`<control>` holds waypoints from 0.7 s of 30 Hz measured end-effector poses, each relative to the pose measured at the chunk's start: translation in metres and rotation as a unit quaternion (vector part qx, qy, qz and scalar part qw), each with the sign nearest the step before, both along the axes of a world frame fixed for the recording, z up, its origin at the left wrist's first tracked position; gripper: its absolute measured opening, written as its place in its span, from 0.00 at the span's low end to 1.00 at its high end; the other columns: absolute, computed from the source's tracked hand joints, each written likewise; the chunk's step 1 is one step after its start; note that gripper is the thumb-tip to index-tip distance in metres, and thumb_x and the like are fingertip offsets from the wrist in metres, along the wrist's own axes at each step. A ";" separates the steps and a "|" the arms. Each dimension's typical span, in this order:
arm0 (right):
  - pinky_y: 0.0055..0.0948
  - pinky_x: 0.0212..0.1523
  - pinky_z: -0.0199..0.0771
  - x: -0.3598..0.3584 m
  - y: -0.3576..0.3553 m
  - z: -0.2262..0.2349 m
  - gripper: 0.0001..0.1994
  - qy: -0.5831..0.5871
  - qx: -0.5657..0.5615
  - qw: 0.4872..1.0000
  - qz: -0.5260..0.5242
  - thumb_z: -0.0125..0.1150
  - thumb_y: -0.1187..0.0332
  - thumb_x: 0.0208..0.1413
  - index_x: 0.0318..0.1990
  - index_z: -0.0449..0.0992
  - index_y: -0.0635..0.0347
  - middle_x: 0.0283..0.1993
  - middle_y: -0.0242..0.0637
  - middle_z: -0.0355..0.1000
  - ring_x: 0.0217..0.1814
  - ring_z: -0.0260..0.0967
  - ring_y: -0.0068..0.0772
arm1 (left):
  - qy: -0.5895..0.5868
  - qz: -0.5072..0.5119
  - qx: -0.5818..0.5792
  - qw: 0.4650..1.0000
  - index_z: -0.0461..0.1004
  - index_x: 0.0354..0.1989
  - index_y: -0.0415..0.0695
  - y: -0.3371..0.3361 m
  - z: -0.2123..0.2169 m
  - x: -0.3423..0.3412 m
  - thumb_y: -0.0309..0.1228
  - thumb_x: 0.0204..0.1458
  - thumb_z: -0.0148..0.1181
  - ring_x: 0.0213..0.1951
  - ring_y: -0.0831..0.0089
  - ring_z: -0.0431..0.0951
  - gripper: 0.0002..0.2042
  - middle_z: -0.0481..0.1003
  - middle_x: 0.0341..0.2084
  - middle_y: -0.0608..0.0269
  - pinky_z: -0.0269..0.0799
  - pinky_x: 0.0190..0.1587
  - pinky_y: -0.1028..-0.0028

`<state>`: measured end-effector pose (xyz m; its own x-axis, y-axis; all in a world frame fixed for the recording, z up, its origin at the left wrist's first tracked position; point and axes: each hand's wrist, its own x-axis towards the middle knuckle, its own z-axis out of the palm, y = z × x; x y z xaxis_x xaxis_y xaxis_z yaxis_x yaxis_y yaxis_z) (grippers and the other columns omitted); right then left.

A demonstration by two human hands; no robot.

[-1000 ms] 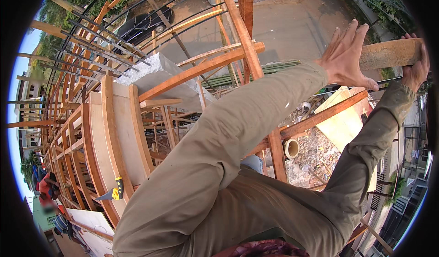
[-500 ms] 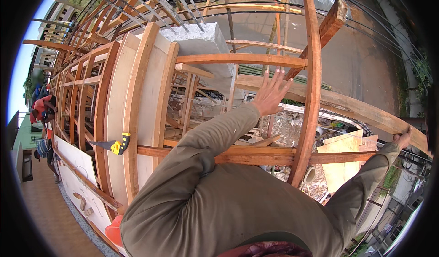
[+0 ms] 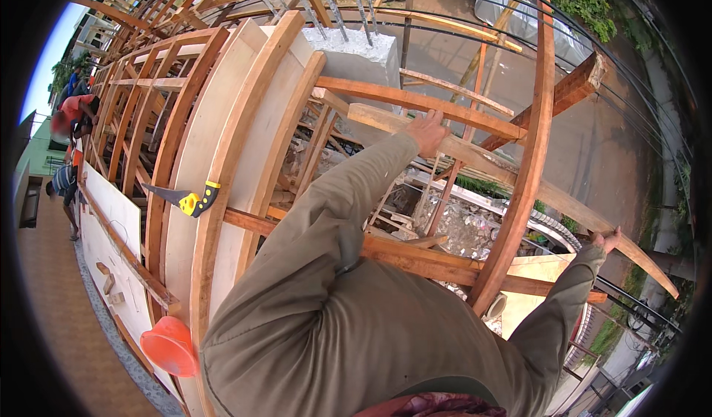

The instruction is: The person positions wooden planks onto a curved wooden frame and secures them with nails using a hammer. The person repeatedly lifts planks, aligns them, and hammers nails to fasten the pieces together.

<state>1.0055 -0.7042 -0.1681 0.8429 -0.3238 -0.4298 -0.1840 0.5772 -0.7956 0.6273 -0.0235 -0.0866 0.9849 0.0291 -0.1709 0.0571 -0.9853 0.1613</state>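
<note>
A long wooden beam (image 3: 549,193) slants across the frame from the concrete column down to the right. My left hand (image 3: 428,133) has its fingers bent over the beam near its left end, below a reddish crosspiece (image 3: 475,119). Farther along, close to the beam's right end, my right hand (image 3: 608,239) grips it with the arm stretched out. An upright reddish timber (image 3: 535,120) passes over the beam between my two hands. Left of my left arm, a handsaw (image 3: 194,200) with a yellow and black handle rests on the formwork.
Steel bars stick up from the concrete column (image 3: 363,62). Plywood formwork (image 3: 204,131) runs along the left, beside an orange-red bowl-shaped thing (image 3: 169,346). Several people (image 3: 74,113) are at the far left. Cables (image 3: 630,98) cross at upper right; rubble (image 3: 475,217) lies far below.
My left hand has gone from spread fingers to a grip on the beam. The beam's left end has shifted left, toward the column and formwork. The view has turned somewhat.
</note>
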 end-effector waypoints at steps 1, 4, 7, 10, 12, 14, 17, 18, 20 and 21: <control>0.53 0.65 0.63 0.000 0.005 -0.006 0.24 0.025 0.017 1.000 0.006 0.66 0.52 0.56 0.54 0.72 0.58 0.59 0.39 0.72 0.62 0.66 0.46 | 0.014 0.004 0.006 1.000 0.70 0.63 0.49 0.010 0.008 0.006 0.28 0.51 0.62 0.60 0.48 0.72 0.27 0.74 0.53 0.48 0.64 0.60 0.45; 0.57 0.62 0.64 -0.020 0.074 -0.012 0.22 0.106 0.087 0.990 0.025 0.67 0.53 0.55 0.53 0.73 0.53 0.58 0.39 0.71 0.62 0.66 0.47 | 0.047 0.048 0.015 0.998 0.71 0.62 0.49 0.044 0.015 0.004 0.27 0.51 0.62 0.59 0.51 0.73 0.27 0.74 0.53 0.52 0.64 0.61 0.45; 0.59 0.59 0.66 -0.058 0.151 0.011 0.21 0.144 0.131 0.979 0.056 0.70 0.53 0.55 0.51 0.74 0.49 0.56 0.37 0.72 0.60 0.66 0.46 | 0.037 0.099 0.005 0.994 0.72 0.61 0.50 0.084 0.018 0.000 0.26 0.52 0.62 0.61 0.54 0.73 0.25 0.75 0.55 0.56 0.61 0.64 0.45; 0.55 0.56 0.69 -0.090 0.178 0.021 0.22 0.131 0.148 0.976 0.096 0.73 0.51 0.54 0.50 0.74 0.48 0.54 0.35 0.72 0.58 0.67 0.43 | 0.057 0.113 0.035 0.991 0.73 0.61 0.52 0.106 0.044 0.002 0.25 0.54 0.61 0.62 0.55 0.72 0.23 0.77 0.56 0.57 0.57 0.69 0.43; 0.51 0.54 0.70 -0.104 0.194 0.023 0.23 0.112 0.152 0.975 0.120 0.75 0.50 0.53 0.50 0.74 0.49 0.53 0.35 0.73 0.57 0.68 0.41 | 0.059 0.123 0.063 0.989 0.72 0.62 0.53 0.118 0.055 0.000 0.25 0.55 0.60 0.63 0.54 0.72 0.24 0.77 0.56 0.56 0.53 0.71 0.42; 0.48 0.53 0.71 -0.116 0.216 0.026 0.24 0.098 0.149 0.974 0.138 0.76 0.49 0.53 0.50 0.75 0.50 0.53 0.35 0.74 0.56 0.70 0.40 | 0.075 0.140 0.072 0.985 0.72 0.63 0.54 0.134 0.062 -0.004 0.24 0.55 0.60 0.63 0.54 0.72 0.25 0.77 0.56 0.57 0.51 0.71 0.41; 0.45 0.53 0.72 -0.130 0.246 0.027 0.24 0.099 0.146 0.970 0.164 0.76 0.49 0.53 0.50 0.75 0.50 0.52 0.34 0.75 0.55 0.71 0.37 | 0.071 0.156 0.084 0.982 0.71 0.64 0.55 0.164 0.056 -0.016 0.24 0.55 0.60 0.64 0.54 0.71 0.26 0.77 0.56 0.55 0.50 0.72 0.40; 0.45 0.53 0.72 -0.134 0.257 0.028 0.24 0.102 0.152 0.967 0.176 0.76 0.49 0.53 0.50 0.75 0.50 0.52 0.34 0.75 0.54 0.71 0.37 | 0.066 0.161 0.088 0.981 0.71 0.64 0.55 0.174 0.050 -0.023 0.24 0.55 0.60 0.64 0.54 0.71 0.26 0.77 0.55 0.54 0.49 0.72 0.39; 0.45 0.54 0.72 -0.138 0.267 0.029 0.24 0.110 0.145 0.967 0.178 0.75 0.48 0.53 0.51 0.75 0.50 0.52 0.34 0.75 0.54 0.71 0.36 | 0.059 0.165 0.090 0.980 0.71 0.64 0.55 0.185 0.052 -0.030 0.23 0.54 0.60 0.64 0.54 0.71 0.26 0.77 0.55 0.52 0.49 0.72 0.39; 0.45 0.54 0.72 -0.141 0.271 0.027 0.24 0.112 0.144 0.967 0.178 0.75 0.48 0.53 0.51 0.75 0.50 0.52 0.34 0.75 0.54 0.71 0.36 | 0.055 0.168 0.091 0.980 0.71 0.64 0.55 0.188 0.053 -0.034 0.23 0.54 0.60 0.64 0.54 0.71 0.27 0.77 0.55 0.51 0.49 0.72 0.39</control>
